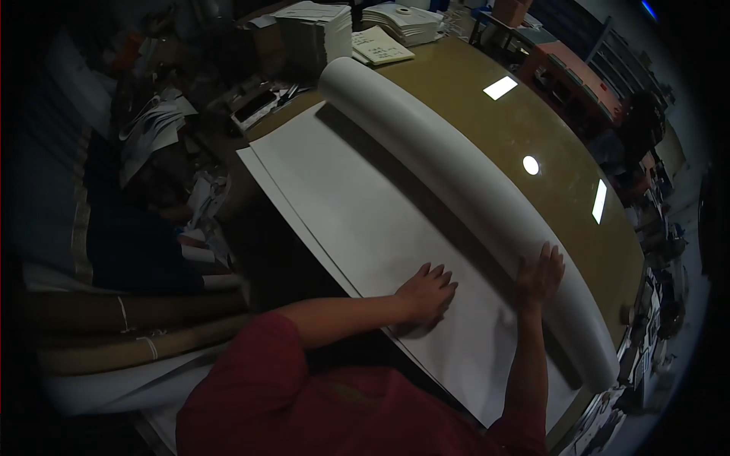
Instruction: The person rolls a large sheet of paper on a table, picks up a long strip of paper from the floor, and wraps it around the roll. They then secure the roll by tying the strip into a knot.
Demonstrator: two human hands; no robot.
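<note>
A long roll of white paper lies across the table, partly unrolled toward me. Its flat white sheet covers the near side, with more than one edge showing along the left. My left hand rests on the flat sheet with its fingers spread, holding nothing. Against the roll, near its right end, my right hand lies with outstretched fingers on the curved surface. Both hands are open.
The glossy brown tabletop shows beyond the roll, reflecting lights. Stacked papers and a notebook stand at the far edge. Brown rolls lie at the left, below crumpled paper. Clutter lines the right side.
</note>
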